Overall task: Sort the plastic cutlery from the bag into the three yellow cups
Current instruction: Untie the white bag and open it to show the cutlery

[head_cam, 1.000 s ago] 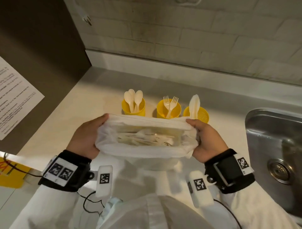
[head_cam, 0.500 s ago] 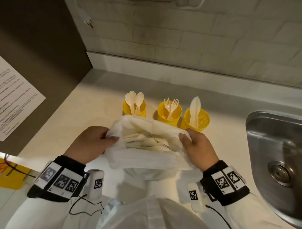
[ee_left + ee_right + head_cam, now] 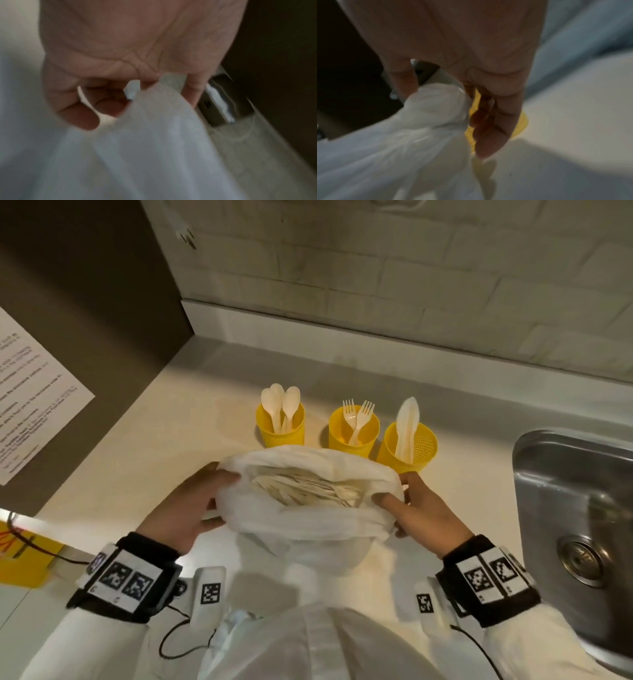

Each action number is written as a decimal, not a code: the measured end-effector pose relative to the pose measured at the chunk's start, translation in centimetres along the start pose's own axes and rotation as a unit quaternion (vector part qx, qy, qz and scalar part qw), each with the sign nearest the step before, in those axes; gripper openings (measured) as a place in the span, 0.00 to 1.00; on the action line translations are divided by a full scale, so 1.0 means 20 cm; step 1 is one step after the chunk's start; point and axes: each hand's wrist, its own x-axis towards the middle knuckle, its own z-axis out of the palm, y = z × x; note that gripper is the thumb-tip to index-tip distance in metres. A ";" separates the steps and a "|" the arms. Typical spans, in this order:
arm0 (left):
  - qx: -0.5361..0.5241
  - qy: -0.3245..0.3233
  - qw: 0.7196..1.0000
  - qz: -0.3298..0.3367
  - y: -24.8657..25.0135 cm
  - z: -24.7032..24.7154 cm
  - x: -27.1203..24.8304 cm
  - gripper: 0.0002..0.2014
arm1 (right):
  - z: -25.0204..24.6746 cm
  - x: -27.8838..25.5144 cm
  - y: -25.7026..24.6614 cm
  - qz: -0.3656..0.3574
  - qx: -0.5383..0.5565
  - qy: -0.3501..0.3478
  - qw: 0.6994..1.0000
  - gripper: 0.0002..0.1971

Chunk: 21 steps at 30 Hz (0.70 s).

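Three yellow cups stand in a row at centre frame of the head view, on a pale worktop (image 3: 144, 460): the left cup (image 3: 281, 430) holds spoons (image 3: 281, 405), the middle cup (image 3: 354, 436) holds forks (image 3: 358, 419), and the right cup (image 3: 409, 451) holds knives (image 3: 407, 426). Just below them in the frame, a white plastic bag (image 3: 308, 518) is held with its mouth open, its far rim overlapping the lower walls of the cups; loose white cutlery (image 3: 305, 489) lies inside it. The left hand (image 3: 186, 508) pinches the left side of the bag rim, thumb on top and fingers beneath. The right hand (image 3: 426, 513) pinches the right side of the rim, a fingertip curled over the edge into the opening. Both wrists carry black bands with square printed markers. A steel sink (image 3: 579, 525) occupies the right edge of the frame, a printed sheet (image 3: 30, 405) the left edge, and a tiled wall (image 3: 394, 268) the top. In the left wrist view, blurred, the left hand (image 3: 130, 54) fills the upper half, its fingers (image 3: 80, 116) curled round a fold of the bag (image 3: 145, 148), which spreads across the lower frame. In the right wrist view, also blurred, the right hand (image 3: 471, 54) closes its grip on a bunched corner of the bag (image 3: 426, 121) at centre left, and the right cup (image 3: 523, 124) shows yellow behind the fingers (image 3: 491, 135).
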 end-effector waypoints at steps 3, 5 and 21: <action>0.120 0.023 0.992 -0.009 -0.02 -0.02 0.00 0.09 | 0.00 0.01 0.04 0.053 0.036 -0.010 0.998 0.19; 0.079 -0.003 0.997 0.002 -0.03 0.00 -0.02 0.09 | 0.02 0.02 0.05 0.055 0.142 -0.016 0.988 0.16; -0.060 0.057 0.996 -0.024 -0.08 0.01 0.04 0.09 | 0.04 0.06 0.14 0.077 0.489 -0.093 0.864 0.33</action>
